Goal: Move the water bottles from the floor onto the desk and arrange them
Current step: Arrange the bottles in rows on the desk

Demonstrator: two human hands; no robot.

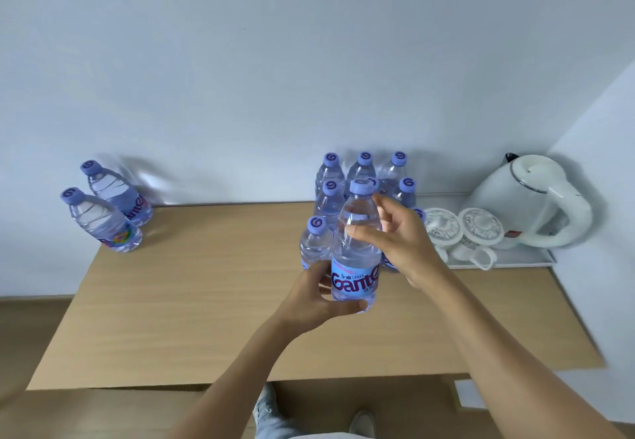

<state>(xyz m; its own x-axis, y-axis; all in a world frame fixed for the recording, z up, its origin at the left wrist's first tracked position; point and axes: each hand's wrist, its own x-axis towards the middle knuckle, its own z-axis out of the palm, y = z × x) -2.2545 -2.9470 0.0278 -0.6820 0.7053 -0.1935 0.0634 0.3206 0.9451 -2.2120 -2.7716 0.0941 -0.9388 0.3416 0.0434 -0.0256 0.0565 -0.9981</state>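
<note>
I hold a clear water bottle (pixel 357 249) with a purple cap and a blue label upright over the wooden desk (pixel 192 301). My left hand (pixel 319 296) grips its lower part around the label. My right hand (pixel 395 236) grips its upper body below the neck. Right behind it, a cluster of several like bottles (pixel 330 198) stands in rows near the wall. Two more bottles (pixel 103 218) stand apart at the desk's far left corner.
A white tray (pixel 515 260) at the desk's far right carries a white electric kettle (pixel 529 198) and two lidded white cups (pixel 460 229). White walls close off the back and right. My shoes (pixel 266 404) show on the wood floor below the desk's front edge.
</note>
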